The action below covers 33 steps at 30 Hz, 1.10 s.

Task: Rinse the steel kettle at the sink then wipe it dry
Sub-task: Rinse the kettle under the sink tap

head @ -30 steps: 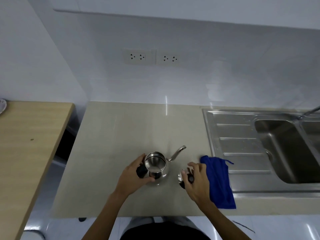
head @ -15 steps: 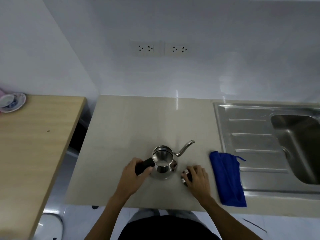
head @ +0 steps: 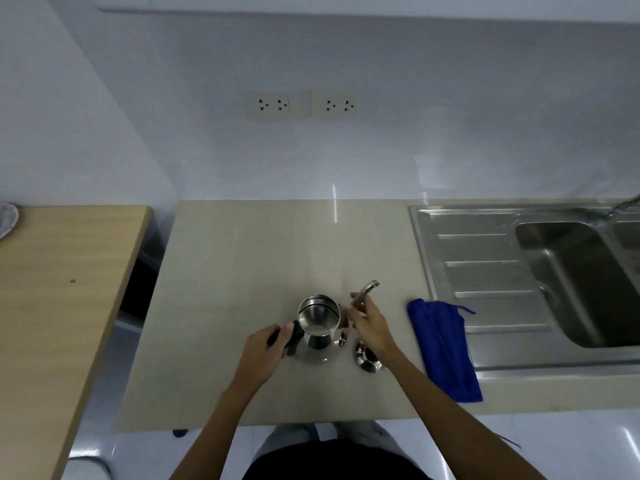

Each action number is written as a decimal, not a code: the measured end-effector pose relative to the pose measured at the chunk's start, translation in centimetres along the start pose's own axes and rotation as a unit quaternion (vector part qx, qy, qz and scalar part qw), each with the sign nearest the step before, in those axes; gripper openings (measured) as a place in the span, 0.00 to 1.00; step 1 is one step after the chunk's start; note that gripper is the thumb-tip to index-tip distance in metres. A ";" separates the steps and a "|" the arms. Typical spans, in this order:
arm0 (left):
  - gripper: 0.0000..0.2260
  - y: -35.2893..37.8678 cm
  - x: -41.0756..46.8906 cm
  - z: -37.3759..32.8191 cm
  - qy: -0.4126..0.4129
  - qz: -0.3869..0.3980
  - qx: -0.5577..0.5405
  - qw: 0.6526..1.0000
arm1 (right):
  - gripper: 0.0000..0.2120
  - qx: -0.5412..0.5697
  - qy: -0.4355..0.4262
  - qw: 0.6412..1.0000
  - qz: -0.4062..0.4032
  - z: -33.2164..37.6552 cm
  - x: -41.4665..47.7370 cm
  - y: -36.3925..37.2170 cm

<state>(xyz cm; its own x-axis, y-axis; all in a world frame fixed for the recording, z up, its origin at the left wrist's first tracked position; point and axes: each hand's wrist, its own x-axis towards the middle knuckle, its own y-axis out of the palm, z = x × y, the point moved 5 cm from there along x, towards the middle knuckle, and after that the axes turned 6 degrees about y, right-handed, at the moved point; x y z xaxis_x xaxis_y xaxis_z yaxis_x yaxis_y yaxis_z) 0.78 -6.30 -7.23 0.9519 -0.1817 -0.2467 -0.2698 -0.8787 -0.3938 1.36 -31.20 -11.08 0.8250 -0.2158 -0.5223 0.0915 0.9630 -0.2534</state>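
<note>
Steel kettle [head: 318, 322] upright, open; lid [head: 367, 359] just rt; blue cloth [head: 443, 348] by sink [head: 485, 254].

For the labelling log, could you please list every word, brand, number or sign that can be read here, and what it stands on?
None can be read.
The steel kettle, its lid, the blue cloth, the wall sockets and the sink show no legible lettering at this sharpness.

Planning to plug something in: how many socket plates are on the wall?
2. The left socket plate and right socket plate sit side by side on the wall above the counter; none seems hidden.
</note>
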 end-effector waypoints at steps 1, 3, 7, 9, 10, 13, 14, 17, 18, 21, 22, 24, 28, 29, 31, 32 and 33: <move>0.33 -0.1 0.2 -0.1 0.002 0.002 -0.004 1.000 | 0.05 0.005 0.004 1.000 -0.013 -0.1 0.4 0.1; 0.33 -0.1 0.6 -0.3 0.009 0.004 -0.004 1.000 | 0.05 -0.001 0.001 1.000 -0.029 -0.4 0.9 0.1; 0.32 0.3 1.2 -1.8 0.027 0.007 0.002 1.000 | 0.07 0.024 -0.004 0.998 -0.050 0.2 -0.6 -1.3; 0.32 1.2 1.4 -3.6 0.050 0.013 0.003 0.999 | 0.07 0.044 -0.012 0.997 -0.069 0.3 -1.7 -3.2; 0.31 1.8 1.6 -4.6 0.064 0.019 0.005 0.998 | 0.06 0.056 -0.013 0.995 -0.079 0.3 -2.3 -4.4; 0.31 5.0 1.7 -7.9 0.104 0.045 0.009 0.994 | 0.06 0.086 -0.027 0.989 -0.114 -0.5 -4.0 -8.9; 0.31 6.4 1.8 -9.0 0.112 0.055 0.009 0.992 | 0.06 0.083 -0.035 0.988 -0.127 -0.8 -4.7 -10.7; 0.30 11.5 1.7 -12.4 0.124 0.086 0.000 0.989 | 0.06 0.087 -0.053 0.983 -0.153 -2.8 -6.4 -16.8; 0.29 13.4 1.6 -13.6 0.128 0.094 -0.002 0.987 | 0.05 0.095 -0.056 0.981 -0.160 -3.2 -7.2 -19.0; 0.24 20.1 0.4 -17.1 0.122 0.119 -0.018 0.985 | 0.04 0.127 -0.067 0.971 -0.189 -4.7 -9.7 -26.2; 0.23 22.3 -0.1 -18.2 0.118 0.124 -0.030 0.985 | 0.04 0.132 -0.067 0.969 -0.196 -5.4 -10.3 -28.6; 0.21 26.9 -1.1 -20.5 0.125 0.134 -0.041 0.982 | 0.04 0.128 -0.075 0.967 -0.205 -6.8 -11.4 -33.4; 0.22 35.1 -2.6 -23.9 0.123 0.160 -0.056 0.978 | 0.05 0.123 -0.076 0.962 -0.230 -10.4 -13.1 -41.7; 0.22 36.9 -2.9 -24.5 0.125 0.162 -0.056 0.977 | 0.07 0.128 -0.075 0.961 -0.232 -11.2 -13.3 -43.5; 0.22 40.1 -3.3 -25.5 0.122 0.166 -0.055 0.977 | 0.08 0.128 -0.067 0.962 -0.231 -12.5 -13.6 -46.7; 0.21 41.6 -3.4 -26.0 0.118 0.167 -0.058 0.977 | 0.07 0.130 -0.060 0.962 -0.231 -13.0 -13.5 -48.2; 0.21 42.9 -3.4 -26.6 0.115 0.168 -0.061 0.977 | 0.06 0.136 -0.057 0.962 -0.230 -13.4 -13.4 -49.6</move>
<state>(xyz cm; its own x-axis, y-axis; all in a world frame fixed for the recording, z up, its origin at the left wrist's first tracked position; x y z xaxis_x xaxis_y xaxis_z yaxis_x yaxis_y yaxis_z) -10.20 -55.10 0.28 0.8233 -0.5519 -0.1324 -0.5674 -0.7954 -0.2130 -21.70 -78.28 -2.43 0.7166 -0.6254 -0.3089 0.5912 0.7795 -0.2069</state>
